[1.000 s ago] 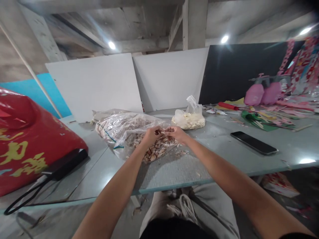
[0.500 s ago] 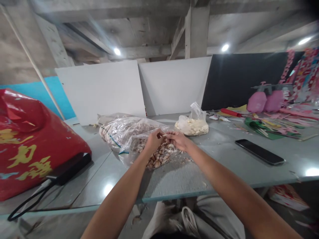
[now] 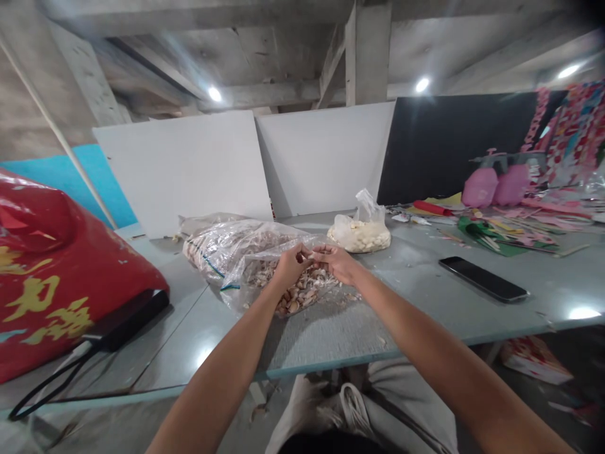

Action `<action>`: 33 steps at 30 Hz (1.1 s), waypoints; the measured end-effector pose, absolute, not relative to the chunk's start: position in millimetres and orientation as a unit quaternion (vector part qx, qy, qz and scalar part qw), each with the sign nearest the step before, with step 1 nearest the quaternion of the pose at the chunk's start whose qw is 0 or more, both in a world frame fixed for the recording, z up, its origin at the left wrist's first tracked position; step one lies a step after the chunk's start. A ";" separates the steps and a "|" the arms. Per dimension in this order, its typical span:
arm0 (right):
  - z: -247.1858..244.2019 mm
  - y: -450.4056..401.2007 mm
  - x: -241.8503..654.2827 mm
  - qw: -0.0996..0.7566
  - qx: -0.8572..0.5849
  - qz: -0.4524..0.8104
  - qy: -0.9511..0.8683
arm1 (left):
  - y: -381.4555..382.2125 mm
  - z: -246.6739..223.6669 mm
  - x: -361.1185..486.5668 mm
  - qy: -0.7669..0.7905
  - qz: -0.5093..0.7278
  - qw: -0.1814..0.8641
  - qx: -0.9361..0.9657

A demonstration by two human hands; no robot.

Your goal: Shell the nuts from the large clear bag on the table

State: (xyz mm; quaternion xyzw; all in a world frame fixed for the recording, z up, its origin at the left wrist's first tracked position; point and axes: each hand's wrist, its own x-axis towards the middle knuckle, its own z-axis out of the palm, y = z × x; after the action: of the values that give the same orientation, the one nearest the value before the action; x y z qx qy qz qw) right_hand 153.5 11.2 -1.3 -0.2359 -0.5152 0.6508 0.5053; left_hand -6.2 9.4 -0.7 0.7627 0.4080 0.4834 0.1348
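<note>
My left hand and my right hand meet fingertip to fingertip above the mouth of a large clear plastic bag. Both are closed in a pinch on a small pale garlic clove, mostly hidden by the fingers. Below them, unpeeled garlic cloves with brownish skins spill from the bag, mixed with loose papery skins. Behind my right hand stands a smaller clear bag of peeled, whitish cloves.
A black phone lies to the right on the grey table. Coloured paper scraps and pink spray bottles are at the far right. A big red bag and a black cabled device sit left. White boards stand behind.
The camera view has shifted slightly, moving the surroundings a little left and up. My hands stay together over the cloves, with only small finger movement.
</note>
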 end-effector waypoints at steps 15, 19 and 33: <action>-1.5 7.7 147.4 0.538 -0.238 0.626 -0.511 | 9.7 0.1 -6.5 0.410 0.484 0.139 0.760; 0.0 7.0 147.4 0.543 -0.245 0.610 -0.522 | 10.4 -1.5 -4.9 0.409 0.492 0.143 0.755; -2.5 13.5 146.1 0.578 -0.316 0.451 -0.602 | 8.6 0.8 -1.5 0.423 0.498 0.117 0.748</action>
State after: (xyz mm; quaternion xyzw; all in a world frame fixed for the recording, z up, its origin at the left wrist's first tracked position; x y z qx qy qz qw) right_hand 146.1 13.5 -2.5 -0.3163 -0.6021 0.4508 0.5781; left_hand -1.5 8.6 0.8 0.7482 0.4227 0.4976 0.1175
